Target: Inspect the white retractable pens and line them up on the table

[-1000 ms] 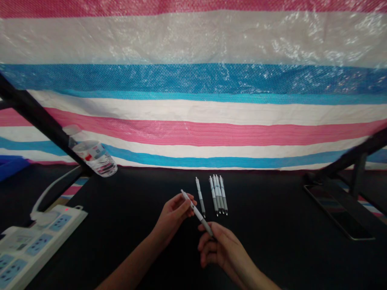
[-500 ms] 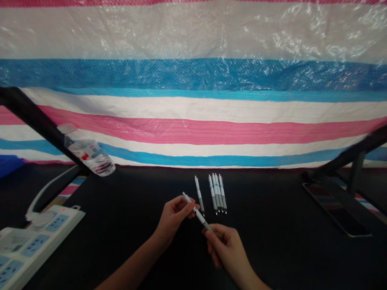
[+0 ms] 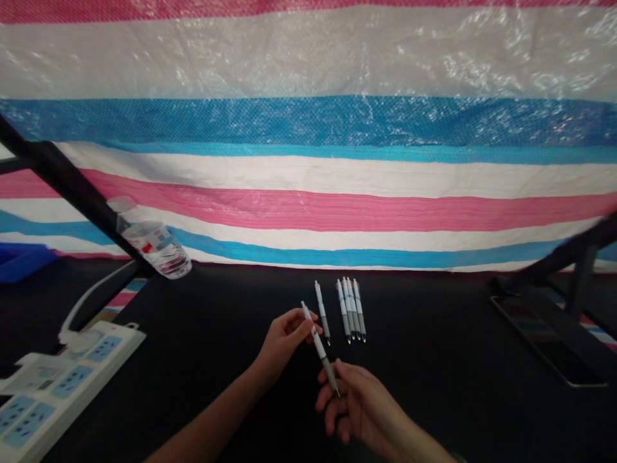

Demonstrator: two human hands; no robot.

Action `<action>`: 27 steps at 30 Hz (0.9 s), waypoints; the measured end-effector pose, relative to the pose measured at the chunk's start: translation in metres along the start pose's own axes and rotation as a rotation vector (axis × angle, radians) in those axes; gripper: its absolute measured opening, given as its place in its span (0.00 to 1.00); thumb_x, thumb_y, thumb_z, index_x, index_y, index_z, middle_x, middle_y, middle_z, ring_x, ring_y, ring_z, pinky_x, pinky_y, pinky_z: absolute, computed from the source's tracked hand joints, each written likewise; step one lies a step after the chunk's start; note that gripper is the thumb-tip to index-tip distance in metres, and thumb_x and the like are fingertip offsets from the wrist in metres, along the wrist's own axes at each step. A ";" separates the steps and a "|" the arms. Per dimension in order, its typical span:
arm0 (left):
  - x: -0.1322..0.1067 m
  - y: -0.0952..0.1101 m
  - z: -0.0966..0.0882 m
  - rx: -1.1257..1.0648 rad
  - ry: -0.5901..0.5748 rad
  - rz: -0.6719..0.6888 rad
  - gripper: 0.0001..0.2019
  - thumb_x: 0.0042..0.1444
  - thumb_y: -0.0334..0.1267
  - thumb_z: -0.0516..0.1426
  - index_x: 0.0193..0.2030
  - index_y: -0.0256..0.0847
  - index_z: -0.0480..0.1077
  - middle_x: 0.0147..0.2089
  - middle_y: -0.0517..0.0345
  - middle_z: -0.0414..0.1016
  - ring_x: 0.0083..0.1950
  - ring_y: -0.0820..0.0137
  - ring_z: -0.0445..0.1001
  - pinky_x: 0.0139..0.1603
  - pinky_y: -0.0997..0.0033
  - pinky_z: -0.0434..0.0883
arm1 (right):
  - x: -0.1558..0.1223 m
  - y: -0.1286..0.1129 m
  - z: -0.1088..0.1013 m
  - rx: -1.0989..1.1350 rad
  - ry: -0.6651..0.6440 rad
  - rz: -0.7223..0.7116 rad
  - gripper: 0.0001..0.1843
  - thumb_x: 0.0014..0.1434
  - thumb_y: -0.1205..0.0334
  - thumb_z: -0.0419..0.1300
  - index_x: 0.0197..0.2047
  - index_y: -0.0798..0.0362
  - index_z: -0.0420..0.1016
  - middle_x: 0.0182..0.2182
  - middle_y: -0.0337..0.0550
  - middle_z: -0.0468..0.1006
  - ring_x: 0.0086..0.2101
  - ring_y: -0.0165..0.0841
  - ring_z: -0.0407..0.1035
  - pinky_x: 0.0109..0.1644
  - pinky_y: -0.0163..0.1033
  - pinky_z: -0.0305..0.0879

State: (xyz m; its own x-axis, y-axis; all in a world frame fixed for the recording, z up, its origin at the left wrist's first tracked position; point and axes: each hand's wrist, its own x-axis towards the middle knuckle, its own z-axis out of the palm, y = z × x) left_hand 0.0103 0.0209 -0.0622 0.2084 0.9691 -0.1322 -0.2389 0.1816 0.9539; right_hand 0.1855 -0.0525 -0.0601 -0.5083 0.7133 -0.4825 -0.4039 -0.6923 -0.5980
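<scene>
Pinched between the thumb and fingers of my left hand (image 3: 292, 337) is a white pen with a grey grip (image 3: 319, 344). It slants, clicker end up and away, with its metal point toward my right hand (image 3: 359, 399). That hand is open, its fingers spread and slightly curled around the pen's point; whether they touch it I cannot tell. Just beyond the hands, a single matching pen (image 3: 322, 311) lies on the black tabletop (image 3: 424, 360). To its right, several more such pens (image 3: 351, 310) lie side by side in a tight row, points toward me.
A white power strip (image 3: 72, 379) with a plugged-in cord lies at the left. Behind it a clear plastic bottle (image 3: 161, 247) leans by a black bar. A dark phone (image 3: 547, 341) rests at the right beside another black bar. A striped plastic sheet (image 3: 308, 212) hangs at the back.
My right hand has loosened from the pen's grip end and its fingers have spread, uncovering the point. The pen has turned steeper in my left hand. The whole view has shifted slightly.
</scene>
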 end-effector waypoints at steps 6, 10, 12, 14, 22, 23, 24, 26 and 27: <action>0.000 0.000 0.000 -0.025 0.014 -0.012 0.17 0.53 0.49 0.66 0.40 0.36 0.76 0.32 0.53 0.81 0.30 0.73 0.71 0.34 0.74 0.67 | -0.001 -0.002 -0.001 -0.013 -0.010 0.009 0.26 0.52 0.45 0.69 0.42 0.54 0.65 0.31 0.45 0.82 0.24 0.33 0.77 0.17 0.27 0.63; 0.000 0.001 0.001 -0.045 0.027 -0.025 0.18 0.52 0.49 0.67 0.40 0.36 0.77 0.32 0.53 0.80 0.30 0.72 0.71 0.34 0.73 0.67 | -0.002 -0.002 -0.002 -0.017 -0.015 0.036 0.26 0.54 0.44 0.67 0.42 0.55 0.65 0.30 0.47 0.82 0.23 0.34 0.78 0.18 0.28 0.65; 0.000 0.000 0.000 -0.049 0.035 -0.025 0.18 0.52 0.49 0.67 0.40 0.36 0.77 0.32 0.53 0.80 0.30 0.72 0.71 0.34 0.73 0.67 | -0.002 -0.002 -0.004 -0.020 -0.022 0.026 0.25 0.54 0.47 0.68 0.43 0.55 0.65 0.32 0.48 0.82 0.23 0.34 0.78 0.18 0.27 0.64; 0.001 -0.001 -0.001 -0.062 0.042 -0.021 0.18 0.51 0.50 0.67 0.41 0.36 0.77 0.32 0.53 0.80 0.30 0.72 0.71 0.34 0.73 0.68 | -0.001 -0.001 -0.005 -0.011 -0.024 0.032 0.25 0.55 0.46 0.67 0.45 0.56 0.65 0.33 0.50 0.83 0.23 0.34 0.78 0.17 0.27 0.64; 0.003 -0.006 -0.004 -0.094 0.043 -0.006 0.17 0.52 0.49 0.68 0.41 0.37 0.78 0.33 0.53 0.80 0.31 0.72 0.72 0.35 0.73 0.68 | -0.003 -0.003 -0.004 0.004 -0.036 0.048 0.26 0.55 0.44 0.66 0.44 0.56 0.65 0.34 0.51 0.83 0.22 0.34 0.78 0.16 0.27 0.63; 0.003 -0.006 -0.004 -0.096 0.045 -0.005 0.17 0.52 0.49 0.68 0.41 0.37 0.78 0.33 0.53 0.81 0.31 0.72 0.72 0.35 0.73 0.68 | -0.003 -0.003 -0.003 0.002 -0.036 0.058 0.26 0.55 0.44 0.66 0.43 0.56 0.65 0.33 0.51 0.83 0.21 0.34 0.78 0.16 0.27 0.63; 0.003 -0.005 -0.003 -0.097 0.048 -0.007 0.17 0.52 0.49 0.68 0.41 0.37 0.78 0.32 0.53 0.81 0.30 0.72 0.72 0.35 0.73 0.68 | -0.003 -0.004 -0.003 -0.005 -0.036 0.061 0.25 0.54 0.45 0.67 0.42 0.55 0.64 0.33 0.50 0.83 0.21 0.34 0.78 0.16 0.27 0.63; 0.002 -0.003 -0.002 -0.099 0.057 -0.009 0.17 0.51 0.49 0.68 0.40 0.37 0.78 0.32 0.54 0.80 0.30 0.73 0.72 0.34 0.74 0.68 | -0.003 -0.004 -0.003 -0.015 -0.035 0.057 0.25 0.54 0.47 0.68 0.42 0.54 0.63 0.34 0.49 0.83 0.22 0.33 0.78 0.17 0.26 0.63; 0.002 -0.002 -0.002 -0.102 0.062 -0.010 0.17 0.50 0.49 0.68 0.40 0.37 0.78 0.32 0.54 0.80 0.30 0.73 0.71 0.34 0.74 0.68 | -0.003 -0.004 -0.003 -0.013 -0.034 0.057 0.25 0.54 0.47 0.68 0.43 0.54 0.63 0.34 0.49 0.83 0.22 0.33 0.78 0.17 0.27 0.63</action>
State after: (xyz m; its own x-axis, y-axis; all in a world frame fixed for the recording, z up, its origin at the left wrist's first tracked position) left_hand 0.0094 0.0225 -0.0647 0.1525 0.9751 -0.1610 -0.3331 0.2041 0.9205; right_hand 0.1908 -0.0522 -0.0581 -0.5562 0.6683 -0.4941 -0.3633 -0.7302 -0.5787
